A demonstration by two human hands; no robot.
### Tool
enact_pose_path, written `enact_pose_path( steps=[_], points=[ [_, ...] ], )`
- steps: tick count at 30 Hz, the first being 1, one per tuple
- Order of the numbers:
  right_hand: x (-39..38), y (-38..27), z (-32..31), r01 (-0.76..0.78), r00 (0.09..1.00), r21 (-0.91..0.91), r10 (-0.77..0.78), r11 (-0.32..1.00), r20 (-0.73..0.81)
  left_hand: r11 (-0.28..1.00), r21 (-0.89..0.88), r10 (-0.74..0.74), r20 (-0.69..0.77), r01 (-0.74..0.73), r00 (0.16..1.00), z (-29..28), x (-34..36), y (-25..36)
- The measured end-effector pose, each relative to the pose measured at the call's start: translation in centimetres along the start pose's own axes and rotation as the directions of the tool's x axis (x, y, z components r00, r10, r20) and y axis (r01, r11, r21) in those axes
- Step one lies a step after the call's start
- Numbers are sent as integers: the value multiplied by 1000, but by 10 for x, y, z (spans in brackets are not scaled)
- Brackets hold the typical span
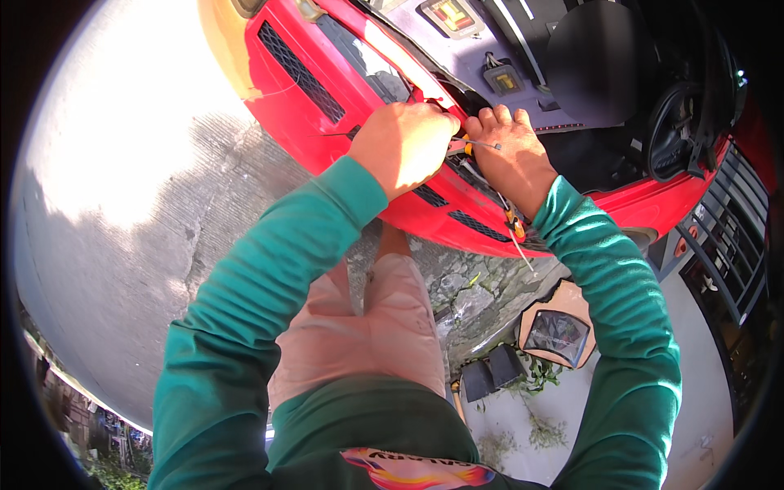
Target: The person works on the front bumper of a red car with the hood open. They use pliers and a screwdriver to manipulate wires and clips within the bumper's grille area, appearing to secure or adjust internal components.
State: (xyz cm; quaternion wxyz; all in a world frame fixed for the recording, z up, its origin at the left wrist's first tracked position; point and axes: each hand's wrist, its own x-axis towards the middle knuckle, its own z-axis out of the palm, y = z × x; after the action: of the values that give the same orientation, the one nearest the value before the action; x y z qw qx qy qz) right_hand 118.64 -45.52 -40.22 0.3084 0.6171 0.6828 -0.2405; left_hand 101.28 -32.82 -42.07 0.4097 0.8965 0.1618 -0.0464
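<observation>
Head view: I've got two hands over the front rim of the red car [445, 222], close together with only a narrow gap between them. Left hand [407, 149] is curled, back toward me; palm hidden, so I can't tell how far open it is or what it has hold of. Right hand [514, 157] has its fingers bent over the rim; grip hidden too, can't tell. Thin strip [487, 144] with a grey end crosses just beside the right thumb.

Edges: the car's curved outer edge runs from upper left down past the legs. Open concrete [163, 188] gives me wide room left of the left arm. Right side is tighter: cardboard [529, 314] with a dark panel [559, 336] on it lies near the right sleeve, metal railing [729, 233] farther out.

Counts: one orange-handled tool [517, 229] on the rim below the right hand, with one pale strip [523, 255] hanging past the edge there. Three mesh grilles [302, 72] visible, two square lamps [504, 79] on the purplish surface, two black blocks [506, 365] on the ground, one steering wheel [674, 131].
</observation>
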Motion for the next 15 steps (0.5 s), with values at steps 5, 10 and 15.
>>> enact_pose_path(
  steps=[5,10,15],
  points=[
    [1,2,2,-25,1000,116,24,993,13,998,66,8,-5,-8,1000,-1,0,-4],
    [2,16,0,-2,999,311,-13,950,45,995,91,-44,40,40,998,-1,2,-7],
    [13,22,5,47,998,289,-56,956,25,993,106,-59,36,55,998,5,6,-12]
  ],
)
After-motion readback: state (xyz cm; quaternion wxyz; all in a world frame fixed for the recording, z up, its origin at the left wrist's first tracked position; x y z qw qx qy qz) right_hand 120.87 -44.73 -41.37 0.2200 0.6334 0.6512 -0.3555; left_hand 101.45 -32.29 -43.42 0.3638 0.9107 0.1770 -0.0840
